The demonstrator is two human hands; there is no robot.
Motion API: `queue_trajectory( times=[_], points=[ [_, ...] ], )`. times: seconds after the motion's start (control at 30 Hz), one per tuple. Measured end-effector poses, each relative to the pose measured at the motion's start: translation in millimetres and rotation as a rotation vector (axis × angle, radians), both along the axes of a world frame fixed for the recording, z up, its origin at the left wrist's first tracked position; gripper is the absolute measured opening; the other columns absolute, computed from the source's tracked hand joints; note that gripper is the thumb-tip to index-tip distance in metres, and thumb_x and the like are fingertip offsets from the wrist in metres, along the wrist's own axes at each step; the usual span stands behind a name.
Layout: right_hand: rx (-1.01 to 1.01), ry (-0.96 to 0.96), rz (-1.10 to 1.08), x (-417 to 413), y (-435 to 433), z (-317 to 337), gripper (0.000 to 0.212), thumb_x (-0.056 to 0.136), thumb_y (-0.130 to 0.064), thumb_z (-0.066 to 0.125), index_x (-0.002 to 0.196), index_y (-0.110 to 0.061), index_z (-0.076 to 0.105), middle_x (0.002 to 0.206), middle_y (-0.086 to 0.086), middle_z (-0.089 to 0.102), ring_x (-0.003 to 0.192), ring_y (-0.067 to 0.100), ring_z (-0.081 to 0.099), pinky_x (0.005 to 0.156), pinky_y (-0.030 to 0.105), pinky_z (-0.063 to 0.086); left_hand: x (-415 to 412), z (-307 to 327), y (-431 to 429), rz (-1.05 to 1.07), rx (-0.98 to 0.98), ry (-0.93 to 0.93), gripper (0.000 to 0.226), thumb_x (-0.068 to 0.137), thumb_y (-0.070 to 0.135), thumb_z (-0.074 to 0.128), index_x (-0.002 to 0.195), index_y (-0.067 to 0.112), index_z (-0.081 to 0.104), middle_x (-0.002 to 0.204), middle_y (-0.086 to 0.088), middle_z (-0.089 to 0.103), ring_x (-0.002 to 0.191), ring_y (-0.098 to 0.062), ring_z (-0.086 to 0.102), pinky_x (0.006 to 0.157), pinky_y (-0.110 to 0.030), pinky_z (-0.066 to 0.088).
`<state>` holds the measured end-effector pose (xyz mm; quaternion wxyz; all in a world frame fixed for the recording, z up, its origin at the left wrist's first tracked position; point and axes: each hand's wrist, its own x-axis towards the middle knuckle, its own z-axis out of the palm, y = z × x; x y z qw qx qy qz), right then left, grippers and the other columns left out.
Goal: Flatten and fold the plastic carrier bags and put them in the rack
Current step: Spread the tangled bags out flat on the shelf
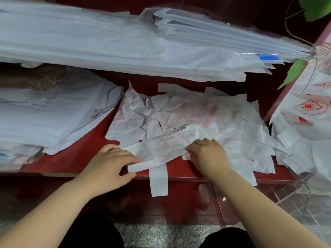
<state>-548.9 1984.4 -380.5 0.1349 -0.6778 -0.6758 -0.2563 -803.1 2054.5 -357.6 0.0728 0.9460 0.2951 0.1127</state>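
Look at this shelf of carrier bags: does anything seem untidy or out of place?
Yes. A white bag handle dangles over the front edge of the red shelf, below the folded bag. Behind it, crumpled bags lie in a loose heap, unlike the flat stack at left.

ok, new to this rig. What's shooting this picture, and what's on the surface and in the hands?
No robot here: a person works bare-handed. The single picture comes from a camera worn on the head, looking down. The left hand pinches one end of a folded bag, white with red print; the right hand grips the other end. Behind it a pile of loose bags lies crumpled on the red shelf. A flat stack of white bags sits at left, a second stack above.
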Motion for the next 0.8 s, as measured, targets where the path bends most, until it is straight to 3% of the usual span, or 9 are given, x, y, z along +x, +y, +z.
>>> queue_trajectory(
  times=[0.07, 0.17, 0.23, 0.33, 0.47, 0.57, 0.67, 0.73, 0.8],
  points=[
    [0.018, 0.012, 0.008, 1, 1, -1, 0.026, 0.061, -0.015, 0.043, 0.049, -0.022, 0.066, 0.051, -0.004, 0.06, 0.041, 0.017, 0.054, 0.04, 0.017, 0.036, -1, -8, 0, -0.036, 0.079, -0.025, 0.041, 0.069, 0.047, 0.042, 0.092, 0.028, 0.071, 0.089, 0.017, 0.069, 0.088, 0.002, 0.055, 0.088, -0.02, 0.028],
    [0.045, 0.06, 0.032, 4, 1, -3, 0.014, 0.046, -0.008, 0.059, 0.05, -0.02, 0.066, 0.052, -0.004, 0.061, 0.039, 0.018, 0.055, 0.032, 0.018, 0.036, 3, -18, -4, -0.061, 0.095, -0.081, 0.048, 0.069, 0.041, 0.043, 0.112, 0.025, 0.058, 0.108, 0.004, 0.067, 0.102, -0.005, 0.046, 0.1, -0.021, 0.021],
    [0.069, 0.114, 0.068, 10, 1, -6, 0.02, 0.047, -0.004, 0.06, 0.057, -0.018, 0.069, 0.057, -0.004, 0.064, 0.042, 0.019, 0.058, 0.028, 0.02, 0.038, 4, -23, -5, -0.078, 0.096, -0.066, 0.054, 0.067, 0.037, 0.042, 0.12, 0.024, 0.047, 0.118, 0.0, 0.062, 0.11, -0.009, 0.044, 0.105, -0.021, 0.014],
    [0.079, 0.164, 0.155, 20, -1, -7, 0.023, 0.052, -0.003, 0.062, 0.067, -0.017, 0.071, 0.067, -0.003, 0.069, 0.05, 0.018, 0.064, 0.031, 0.019, 0.041, 4, -32, -4, -0.097, 0.127, -0.067, 0.053, 0.068, 0.033, 0.041, 0.12, 0.025, 0.046, 0.121, -0.001, 0.061, 0.115, -0.011, 0.042, 0.107, -0.022, 0.012],
    [0.064, 0.211, 0.211, 25, -1, -8, 0.019, 0.057, -0.003, 0.063, 0.07, -0.014, 0.073, 0.071, -0.001, 0.072, 0.056, 0.018, 0.067, 0.039, 0.021, 0.048, 8, -37, -2, -0.152, 0.2, -0.173, 0.037, 0.071, 0.029, 0.042, 0.104, 0.026, 0.059, 0.1, 0.004, 0.07, 0.102, -0.006, 0.047, 0.096, -0.021, 0.029],
    [0.075, 0.197, 0.226, 29, 4, -10, 0.017, 0.057, -0.004, 0.064, 0.069, -0.011, 0.073, 0.07, 0.002, 0.072, 0.058, 0.021, 0.068, 0.042, 0.026, 0.051, 13, -36, -4, -0.179, 0.286, -0.256, 0.032, 0.073, 0.023, 0.044, 0.083, 0.018, 0.074, 0.084, 0.005, 0.072, 0.089, -0.005, 0.05, 0.084, -0.023, 0.036],
    [0.061, 0.126, 0.215, 31, 12, -8, 0.015, 0.056, -0.006, 0.064, 0.068, -0.01, 0.073, 0.071, 0.004, 0.072, 0.064, 0.024, 0.069, 0.055, 0.031, 0.055, 21, -35, -10, -0.159, 0.345, -0.327, 0.028, 0.074, 0.021, 0.047, 0.074, 0.014, 0.074, 0.073, 0.006, 0.07, 0.081, -0.008, 0.049, 0.079, -0.022, 0.039],
    [0.061, 0.099, 0.132, 28, 13, -7, 0.018, 0.06, -0.005, 0.066, 0.076, -0.01, 0.073, 0.082, 0.009, 0.073, 0.075, 0.028, 0.07, 0.066, 0.037, 0.055, 30, -33, -18, -0.144, 0.383, -0.379, 0.027, 0.074, 0.02, 0.048, 0.071, 0.013, 0.073, 0.069, 0.005, 0.069, 0.081, -0.009, 0.049, 0.078, -0.023, 0.039],
    [0.079, 0.084, 0.082, 20, 8, -2, 0.03, 0.071, -0.004, 0.049, 0.091, -0.006, 0.071, 0.097, 0.015, 0.07, 0.086, 0.032, 0.068, 0.073, 0.044, 0.054, 39, -31, -25, -0.138, 0.419, -0.409, 0.025, 0.075, 0.021, 0.049, 0.066, 0.013, 0.071, 0.067, 0.004, 0.067, 0.082, -0.009, 0.048, 0.078, -0.024, 0.039]
  ],
)
